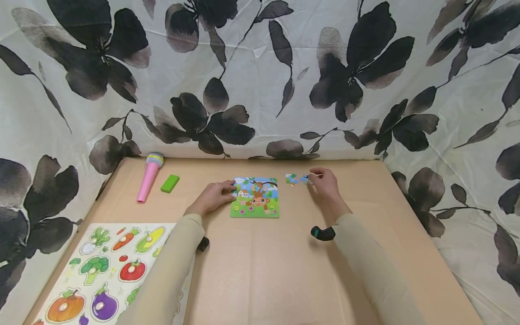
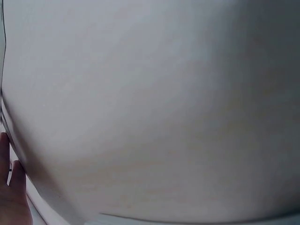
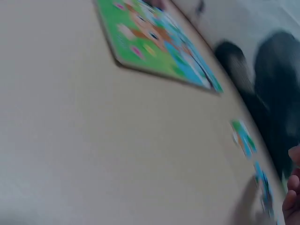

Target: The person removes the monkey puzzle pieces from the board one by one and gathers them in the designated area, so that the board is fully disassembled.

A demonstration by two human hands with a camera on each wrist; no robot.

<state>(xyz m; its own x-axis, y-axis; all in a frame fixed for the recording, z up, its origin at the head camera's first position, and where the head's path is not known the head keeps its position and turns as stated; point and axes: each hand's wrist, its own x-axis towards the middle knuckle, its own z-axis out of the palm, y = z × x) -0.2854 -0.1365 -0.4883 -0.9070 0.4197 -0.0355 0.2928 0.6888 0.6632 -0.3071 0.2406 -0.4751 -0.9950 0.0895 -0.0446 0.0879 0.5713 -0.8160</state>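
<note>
A square jigsaw puzzle board (image 1: 255, 198) with a monkey picture lies flat at the table's middle, towards the back. My left hand (image 1: 215, 196) rests at its left edge, fingertips and thumb right at the rim. To the right of the board are small blue-and-green puzzle pieces, a nearer one (image 1: 291, 179) and another (image 1: 304, 179) beside my right hand (image 1: 326, 185). The right fingers are lightly bent over that second piece's right end, partly covering it. In the right wrist view, the right fingers (image 3: 292, 185) show at the edge, a small gap from the pieces.
A pink toy microphone (image 1: 149, 178) and a green block (image 1: 169, 183) lie at the back left. A white vegetable picture board (image 1: 87, 234) covers the front left, partly under the left sleeve. Floral cloth (image 1: 260, 67) hangs behind the table (image 1: 260, 271).
</note>
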